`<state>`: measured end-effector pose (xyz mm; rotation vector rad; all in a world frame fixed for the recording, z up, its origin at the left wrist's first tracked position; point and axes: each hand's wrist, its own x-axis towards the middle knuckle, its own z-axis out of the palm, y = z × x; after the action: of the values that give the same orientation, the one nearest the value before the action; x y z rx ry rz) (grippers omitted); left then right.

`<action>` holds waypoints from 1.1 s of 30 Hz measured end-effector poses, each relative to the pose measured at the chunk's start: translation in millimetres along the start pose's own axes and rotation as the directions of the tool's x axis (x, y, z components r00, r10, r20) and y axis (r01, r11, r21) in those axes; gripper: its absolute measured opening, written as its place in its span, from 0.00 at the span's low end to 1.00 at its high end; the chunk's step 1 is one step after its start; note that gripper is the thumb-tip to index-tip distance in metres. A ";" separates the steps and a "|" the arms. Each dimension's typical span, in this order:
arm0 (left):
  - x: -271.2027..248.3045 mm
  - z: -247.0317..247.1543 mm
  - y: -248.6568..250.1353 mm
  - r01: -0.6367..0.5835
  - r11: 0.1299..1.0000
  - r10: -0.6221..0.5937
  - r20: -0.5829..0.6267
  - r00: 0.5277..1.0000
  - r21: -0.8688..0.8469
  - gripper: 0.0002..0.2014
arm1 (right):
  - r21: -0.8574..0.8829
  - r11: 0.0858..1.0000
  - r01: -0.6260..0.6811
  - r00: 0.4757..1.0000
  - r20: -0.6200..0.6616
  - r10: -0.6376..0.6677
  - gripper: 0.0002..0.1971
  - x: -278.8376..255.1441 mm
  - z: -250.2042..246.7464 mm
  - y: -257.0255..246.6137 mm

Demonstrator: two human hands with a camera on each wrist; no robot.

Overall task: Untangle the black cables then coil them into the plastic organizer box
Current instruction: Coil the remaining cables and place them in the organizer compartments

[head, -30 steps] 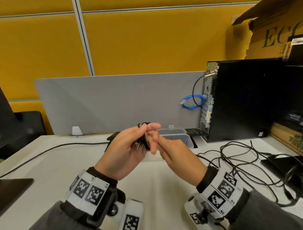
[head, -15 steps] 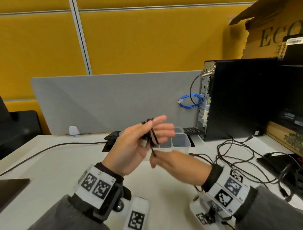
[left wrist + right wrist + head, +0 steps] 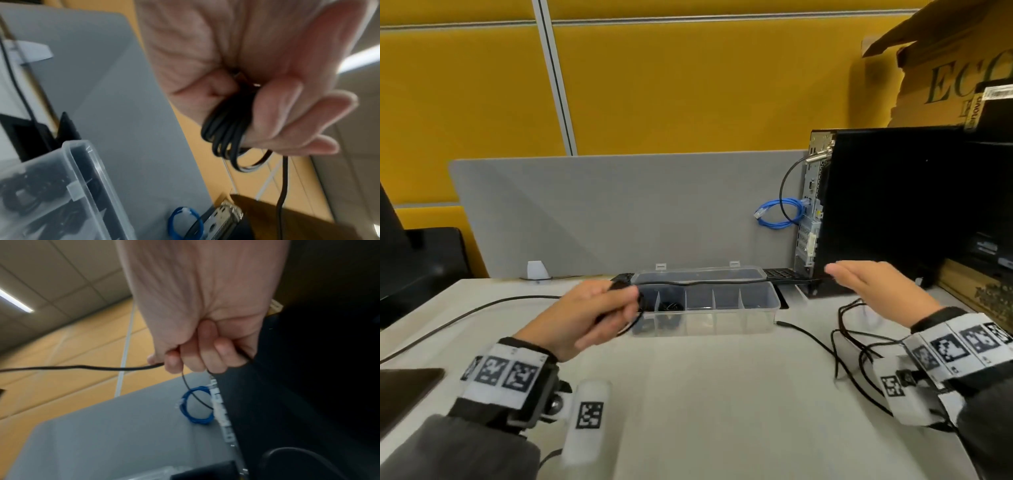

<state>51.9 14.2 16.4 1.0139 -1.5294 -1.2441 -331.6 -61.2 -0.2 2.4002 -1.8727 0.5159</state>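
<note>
My left hand (image 3: 628,303) grips a small coil of black cable (image 3: 224,134), its fingers (image 3: 287,113) curled round the loops, just at the left end of the clear plastic organizer box (image 3: 760,320). One strand (image 3: 709,283) runs from the coil across the box's open lid to my right hand (image 3: 859,279) in front of the computer tower. In the right wrist view the right hand's fingers (image 3: 207,352) are curled round that black cable (image 3: 98,368). Another coiled cable (image 3: 669,306) lies in one of the box's left compartments. More tangled black cables (image 3: 859,346) lie on the table at the right.
A black computer tower (image 3: 893,212) with a blue cable (image 3: 779,215) stands at the back right, cardboard boxes (image 3: 945,68) above it. A grey divider (image 3: 619,212) closes the back. One long black cable (image 3: 469,313) crosses the left table; a dark flat device (image 3: 404,390) lies front left.
The hands were together at the coil; now they are far apart. My right hand has swept right, drawing a strand out, and my left hand has dropped with the coil to the box's left end.
</note>
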 end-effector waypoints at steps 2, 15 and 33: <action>-2.2 -10.0 2.4 -0.046 0.974 0.031 -0.069 0.997 -0.221 0.22 | -0.095 0.982 -0.162 0.987 -0.035 0.159 0.21 -2.1 4.1 13.8; 4.0 67.9 17.4 0.032 0.976 0.001 0.149 0.989 -0.217 0.23 | 0.492 0.750 0.443 0.893 -0.318 -0.319 0.17 -30.0 24.4 -152.2; 10.1 70.9 8.3 0.011 0.989 0.042 0.351 0.936 -0.149 0.13 | 0.196 0.874 0.445 0.880 -0.277 -0.386 0.22 -21.7 -2.5 -125.0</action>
<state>-19.5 24.0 19.1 0.7043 -1.6784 -1.5682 -217.8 -7.4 15.9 2.6533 -1.2012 0.9909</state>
